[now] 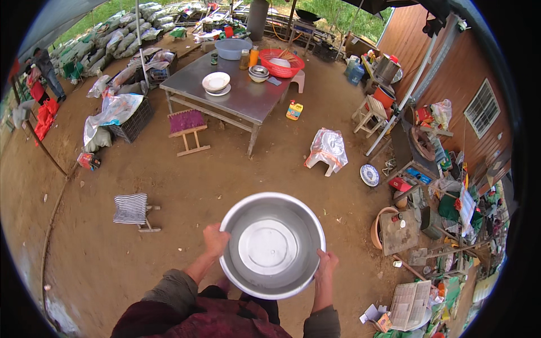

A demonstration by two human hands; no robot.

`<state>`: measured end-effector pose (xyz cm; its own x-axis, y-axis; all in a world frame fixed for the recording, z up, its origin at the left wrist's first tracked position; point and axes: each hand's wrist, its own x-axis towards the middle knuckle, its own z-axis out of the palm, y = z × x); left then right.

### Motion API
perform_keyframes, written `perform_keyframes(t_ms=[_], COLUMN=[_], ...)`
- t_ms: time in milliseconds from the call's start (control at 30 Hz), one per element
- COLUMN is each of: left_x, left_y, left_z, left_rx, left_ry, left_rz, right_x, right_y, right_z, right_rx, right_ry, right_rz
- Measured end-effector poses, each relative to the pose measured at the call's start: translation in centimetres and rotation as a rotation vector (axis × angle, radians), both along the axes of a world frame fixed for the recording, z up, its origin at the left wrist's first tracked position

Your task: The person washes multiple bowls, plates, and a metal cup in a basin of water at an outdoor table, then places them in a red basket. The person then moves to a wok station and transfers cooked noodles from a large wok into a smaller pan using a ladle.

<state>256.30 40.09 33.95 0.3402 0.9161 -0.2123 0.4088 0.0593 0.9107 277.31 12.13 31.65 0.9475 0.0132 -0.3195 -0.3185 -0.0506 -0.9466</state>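
Observation:
My left hand (216,241) and my right hand (325,265) grip opposite sides of a wide silver metal basin (267,245) held out in front of me at waist level. Shallow clear water or a wet sheen seems to cover its inside; I cannot tell which. Ahead is a low metal table (188,83) with white dishes (216,83), stacked bowls (258,73), a blue plastic basin (233,49) and a red mesh basket (282,63) on it.
Small stools (129,209) and a plastic-covered seat (328,149) stand on the dirt floor (112,169), near a yellow jug (294,110) and a plate (369,175). Clutter (411,304) lines the right wall; sacks (118,34) and a person (49,73) are at back left.

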Motion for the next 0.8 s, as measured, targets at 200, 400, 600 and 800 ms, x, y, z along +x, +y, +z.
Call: perform_keyframes(t_ms=[200,400,600,800], left_x=[15.6,29.7,41.3,51.6], left_y=[9.0,18.2,30.2,42.8], left_z=[-1.2,-3.3,-6.4,-10.8], left_rx=[-0.087,-0.146,-0.188,-0.066], left_ry=[-0.119,-0.237,-0.272,-0.149], left_rz=[0.161,0.308,0.381,0.468], right_x=[20.2,37.5,51.6,62.4], right_y=[12.2,25.9,40.8,54.4], right_z=[0.2,-0.6,-4.1,-9.3], right_rx=[-0.083,-0.136,-0.245,-0.289], right_ry=[-0.083,-0.059,-0.160,-0.186], right_rz=[0.202,0.281,0.393,0.488])
